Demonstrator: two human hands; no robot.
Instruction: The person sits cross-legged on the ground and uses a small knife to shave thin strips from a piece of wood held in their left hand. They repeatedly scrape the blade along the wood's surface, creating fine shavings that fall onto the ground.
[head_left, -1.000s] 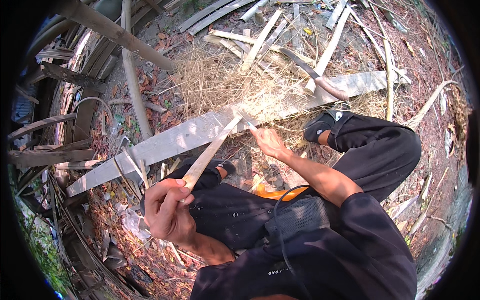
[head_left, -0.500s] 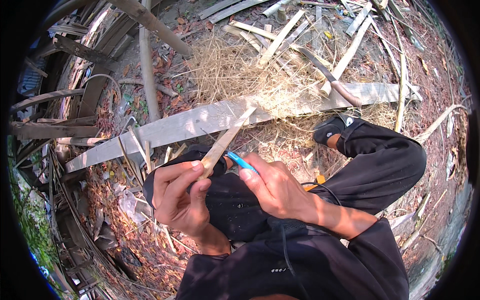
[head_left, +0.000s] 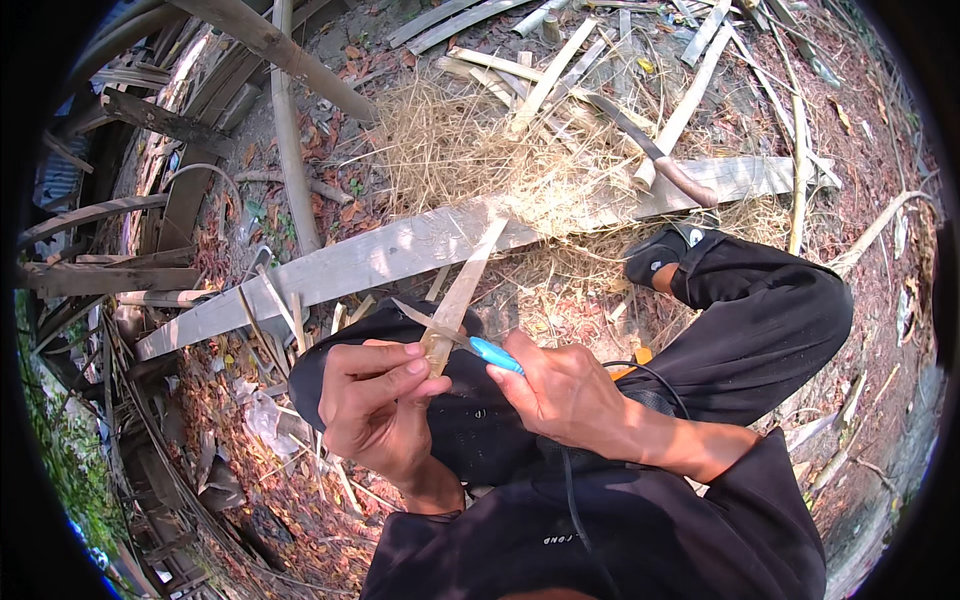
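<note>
— Moved since a second ago: right hand (head_left: 565, 392) off the grey plank (head_left: 400, 250) and back toward the lap, now holding a blue-handled knife (head_left: 480, 347); bamboo strip (head_left: 462, 290) raised a little, still slanting up toward the plank.

— Grips?

— Left hand (head_left: 372, 400) clenched round the lower end of the strip, thumb and forefinger pinching it just below the blade. Right hand wrapped round the knife's blue handle, blade laid across the strip's near end, touching it.

— Strip relative to the plank?

— Lower end well short of the plank, over the dark trousers; upper end reaching the plank's near edge, about mid-length. Touching the plank or just above it: cannot tell.

— Around the plank otherwise?

— Beyond it, a heap of dry straw-like shavings (head_left: 470, 150) spilling over its top. Farther beyond, split bamboo slats (head_left: 560, 70) scattered in a loose fan. On its right end, a long curved blade with a brownish handle (head_left: 655, 155). Just on the near side of that end, a black shoe (head_left: 655, 255). Left of the plank, old weathered boards (head_left: 110, 275) stacked on leaf litter.
</note>
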